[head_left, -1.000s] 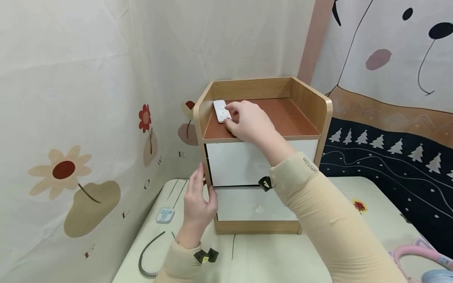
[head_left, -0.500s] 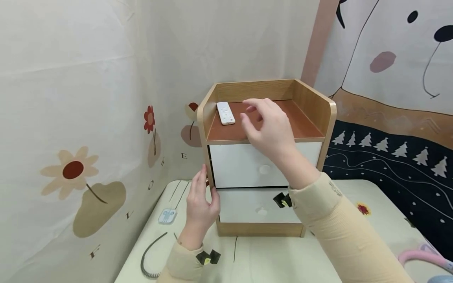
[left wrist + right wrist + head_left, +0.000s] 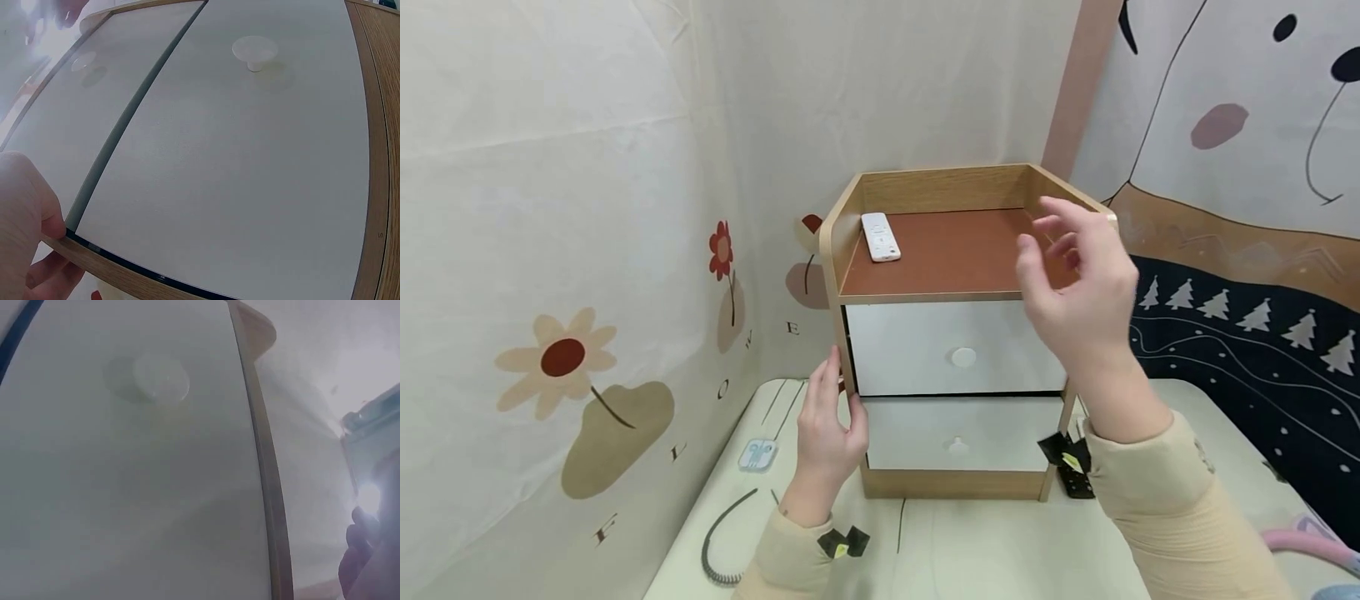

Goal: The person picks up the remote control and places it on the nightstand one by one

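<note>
Two white drawers front the tan cabinet, left hand uncurled, right hand relaxed.

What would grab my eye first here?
Probably the small two-drawer cabinet near the middle of the head view, with a white remote control lying towards the left of its brown top. Next, perhaps, the left hand resting against the cabinet's left side and the right hand raised before its right side. A large cartoon animal face stands out at upper right.
</note>
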A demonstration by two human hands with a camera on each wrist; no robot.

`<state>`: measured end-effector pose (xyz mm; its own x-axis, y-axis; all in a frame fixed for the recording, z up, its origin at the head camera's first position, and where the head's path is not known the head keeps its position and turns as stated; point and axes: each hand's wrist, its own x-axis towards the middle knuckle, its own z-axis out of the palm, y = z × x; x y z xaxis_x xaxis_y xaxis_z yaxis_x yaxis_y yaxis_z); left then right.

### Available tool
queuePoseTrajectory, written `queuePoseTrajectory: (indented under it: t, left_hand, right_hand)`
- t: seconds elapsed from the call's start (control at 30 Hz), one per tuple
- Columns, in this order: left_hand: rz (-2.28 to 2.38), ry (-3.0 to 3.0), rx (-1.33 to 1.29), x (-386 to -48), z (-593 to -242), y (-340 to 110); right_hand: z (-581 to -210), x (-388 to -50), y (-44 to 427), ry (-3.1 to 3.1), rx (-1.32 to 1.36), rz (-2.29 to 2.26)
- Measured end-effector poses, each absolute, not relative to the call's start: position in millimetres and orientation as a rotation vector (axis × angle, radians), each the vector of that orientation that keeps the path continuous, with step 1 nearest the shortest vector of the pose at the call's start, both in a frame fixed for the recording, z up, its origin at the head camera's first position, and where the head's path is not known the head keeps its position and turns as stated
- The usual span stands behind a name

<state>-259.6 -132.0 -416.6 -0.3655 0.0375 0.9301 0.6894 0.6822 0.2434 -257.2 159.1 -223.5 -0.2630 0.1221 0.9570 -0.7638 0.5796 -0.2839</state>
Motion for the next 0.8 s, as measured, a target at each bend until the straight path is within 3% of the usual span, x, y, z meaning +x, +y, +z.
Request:
queuePoseTrajectory:
  t: [0.8]
  left_hand:
    - [-0.754, -1.828, -0.584, -261.9, -417.3, -132.1]
  right_hand:
    - [-336.5, -256.3, 241.8, -1.669, 0.134, 0.976]
